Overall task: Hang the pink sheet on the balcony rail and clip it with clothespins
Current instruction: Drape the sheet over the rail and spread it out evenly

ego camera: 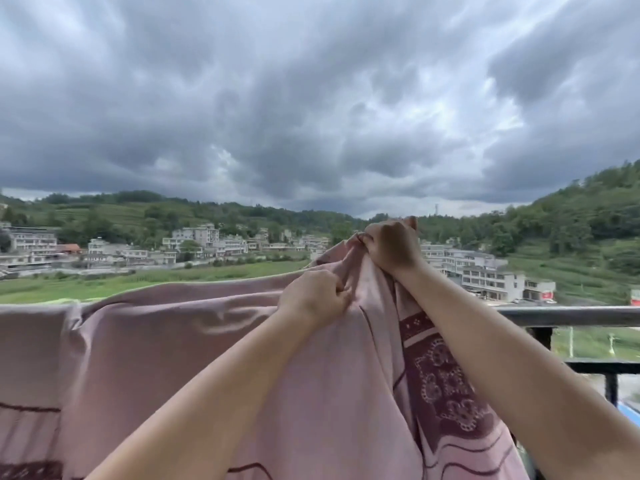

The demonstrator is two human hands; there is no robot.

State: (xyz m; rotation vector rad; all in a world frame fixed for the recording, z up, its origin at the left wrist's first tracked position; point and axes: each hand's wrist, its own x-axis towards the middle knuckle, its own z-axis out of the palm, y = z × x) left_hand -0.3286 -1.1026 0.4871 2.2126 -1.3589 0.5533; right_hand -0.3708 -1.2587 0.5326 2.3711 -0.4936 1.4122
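The pink sheet (173,358) with dark maroon patterned bands drapes over the balcony rail (571,316) on the left and fills the lower middle of the view. My left hand (313,297) grips a fold of the sheet just above rail height. My right hand (393,245) is raised higher and pinches the sheet's top edge, lifting a bunched corner above the rail. The rail under the sheet is hidden. No clothespins are visible.
To the right of the sheet, the grey metal rail runs bare to the frame edge, with dark balusters (611,386) and a lower bar beneath it. Beyond lie green fields, white buildings (491,278), wooded hills and a heavy cloudy sky.
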